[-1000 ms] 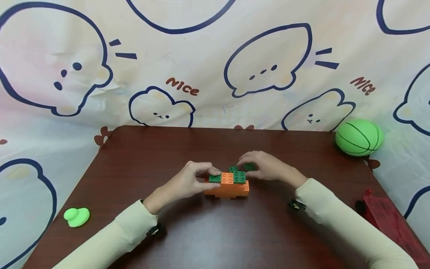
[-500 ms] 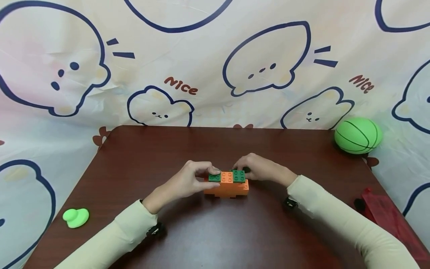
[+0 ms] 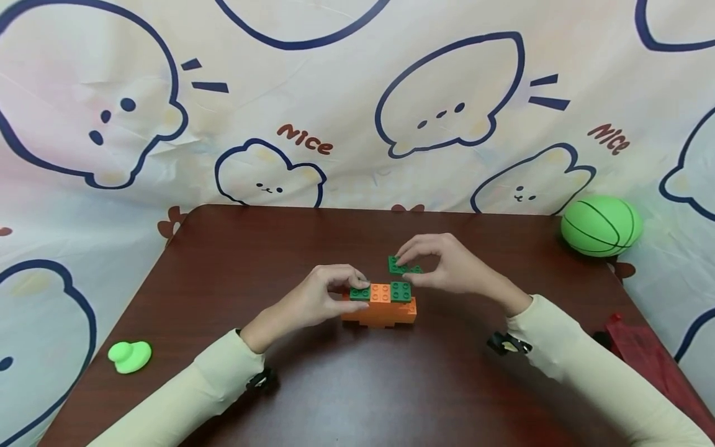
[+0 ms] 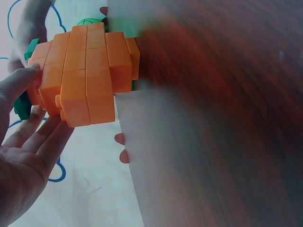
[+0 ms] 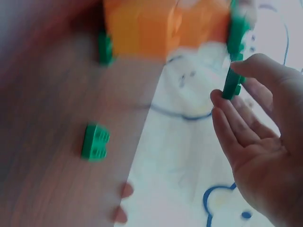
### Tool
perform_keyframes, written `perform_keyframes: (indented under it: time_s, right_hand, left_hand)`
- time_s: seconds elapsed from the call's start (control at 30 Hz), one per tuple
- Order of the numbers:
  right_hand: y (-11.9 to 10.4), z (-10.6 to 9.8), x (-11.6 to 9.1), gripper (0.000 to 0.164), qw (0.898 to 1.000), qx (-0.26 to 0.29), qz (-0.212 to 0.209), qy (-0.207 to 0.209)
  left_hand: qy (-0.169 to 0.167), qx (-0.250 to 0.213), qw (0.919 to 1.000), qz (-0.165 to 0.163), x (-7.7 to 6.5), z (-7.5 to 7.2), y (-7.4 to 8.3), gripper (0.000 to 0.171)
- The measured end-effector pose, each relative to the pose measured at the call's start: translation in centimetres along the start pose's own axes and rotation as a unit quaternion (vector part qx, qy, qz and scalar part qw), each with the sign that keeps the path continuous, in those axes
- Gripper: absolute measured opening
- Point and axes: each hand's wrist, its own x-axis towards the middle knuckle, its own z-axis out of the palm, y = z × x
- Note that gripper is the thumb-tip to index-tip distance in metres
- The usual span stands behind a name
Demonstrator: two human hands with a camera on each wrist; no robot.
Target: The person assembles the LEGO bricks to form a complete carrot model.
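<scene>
An orange structure of stacked toy building bricks (image 3: 380,314) stands mid-table, with green and orange studded bricks along its top. My left hand (image 3: 315,298) grips its upper left end, thumb on the near side and fingers over the top and behind; in the left wrist view the stepped orange side (image 4: 87,75) shows close to that hand. Just behind and right of the structure, my right hand (image 3: 449,267) pinches a thin green brick (image 5: 231,84) between thumb and fingertips, raised near the top level. Another green brick (image 5: 96,142) lies on the table behind the structure.
A light-green toy duck (image 3: 130,357) sits at the left of the brown table (image 3: 268,242). At the far right corner is a green ball (image 3: 601,226). A red translucent object (image 3: 653,360) lies along the right edge, partly behind the right sleeve. A patterned cloth hangs behind.
My right hand first reached down behind the structure, then rose and moved back a little to the right with a green brick pinched. My left hand has kept its grip on the structure.
</scene>
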Motion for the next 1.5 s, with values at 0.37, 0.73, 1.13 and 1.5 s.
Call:
perform_keyframes:
  time_s: [0.37,0.73,1.13,1.5]
  right_hand:
    - [-3.8,1.2,-0.2,0.016,0.999,0.035,-0.022,-0.033]
    - [-4.3,1.4,0.7,0.013,0.998,0.005,-0.013,-0.054]
    - [-3.6,2.8,-0.2,0.009,0.999,0.035,-0.028,0.003]
    - [-2.9,4.2,-1.0,0.019,0.995,0.049,-0.048,0.068]
  left_hand:
    - [0.005,-0.001,0.9996,0.029,0.5,0.0,0.1,0.016]
    - [0.001,0.003,0.9994,0.035,0.3,0.0,0.0,0.016]
    - [0.002,-0.006,0.9997,0.026,0.2,0.0,-0.1,0.018]
    - [0.002,0.003,0.9995,0.031,0.3,0.0,-0.1,0.018]
